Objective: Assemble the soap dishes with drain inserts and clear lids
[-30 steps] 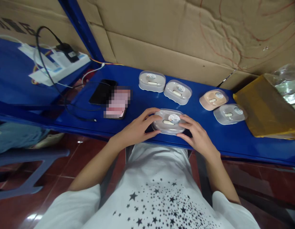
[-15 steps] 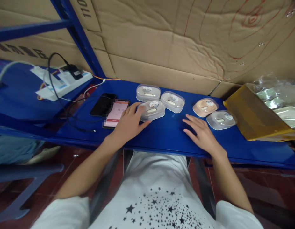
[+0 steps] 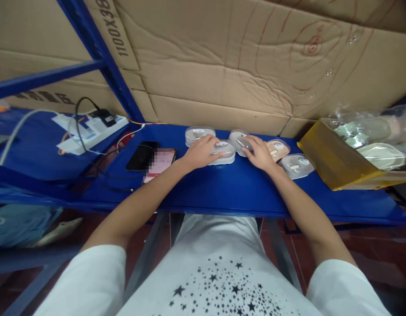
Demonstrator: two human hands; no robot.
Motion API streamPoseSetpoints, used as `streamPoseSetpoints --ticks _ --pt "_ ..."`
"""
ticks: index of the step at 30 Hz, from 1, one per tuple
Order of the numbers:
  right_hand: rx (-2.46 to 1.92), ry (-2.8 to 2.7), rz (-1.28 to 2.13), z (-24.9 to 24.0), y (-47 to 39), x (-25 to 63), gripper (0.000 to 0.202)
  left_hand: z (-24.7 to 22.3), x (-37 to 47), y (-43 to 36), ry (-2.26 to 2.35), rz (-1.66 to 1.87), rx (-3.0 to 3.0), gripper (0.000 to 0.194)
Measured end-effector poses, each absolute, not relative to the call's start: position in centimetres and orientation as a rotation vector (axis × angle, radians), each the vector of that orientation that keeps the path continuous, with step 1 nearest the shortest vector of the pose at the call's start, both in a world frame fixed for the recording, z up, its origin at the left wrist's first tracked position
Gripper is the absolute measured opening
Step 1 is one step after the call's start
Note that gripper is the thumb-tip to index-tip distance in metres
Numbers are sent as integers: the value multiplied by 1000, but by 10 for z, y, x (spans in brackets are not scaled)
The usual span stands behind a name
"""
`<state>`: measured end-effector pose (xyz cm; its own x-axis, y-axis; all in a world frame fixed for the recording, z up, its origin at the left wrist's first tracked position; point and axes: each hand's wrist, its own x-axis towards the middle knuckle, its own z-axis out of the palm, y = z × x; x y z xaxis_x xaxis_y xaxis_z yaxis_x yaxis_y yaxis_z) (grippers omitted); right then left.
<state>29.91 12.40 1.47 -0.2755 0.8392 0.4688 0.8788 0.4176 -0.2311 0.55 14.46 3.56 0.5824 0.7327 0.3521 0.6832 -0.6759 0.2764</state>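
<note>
Several clear oval cases with pale inner parts and round labels lie on the blue table. My left hand rests on the left side of a front grey case, thumb along its near edge. Behind that hand sits another grey case. My right hand has its fingers over a third grey case, which is tilted at an angle. Right of it are a peach case, partly behind my hand, and a grey case in front.
Two phones, one dark and one with a lit pink screen, lie at the left beside cables and a power strip. A cardboard box of wrapped items stands right. Cardboard lines the back.
My left hand has moved right with the front case. My right hand has moved left and back onto another case, which has turned. The camera view has shifted a little.
</note>
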Motion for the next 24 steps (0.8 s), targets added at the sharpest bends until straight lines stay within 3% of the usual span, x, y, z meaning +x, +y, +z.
streamPoseSetpoints --ticks 4,13,18,21,24 --pt "-1504 -1965 -85 16 126 309 54 26 5 145 1177 849 2644 41" --pt "-1741 -2050 -136 42 123 355 53 33 -8 159 1262 1073 2594 47" --pt "-1779 -2219 171 55 116 416 69 44 -34 174 1573 742 2553 66" --pt "-1721 -2304 310 55 114 427 75 45 -43 180 1714 523 2473 64" --pt "-1731 -2350 305 53 112 421 75 49 -43 179 1750 539 2468 52"
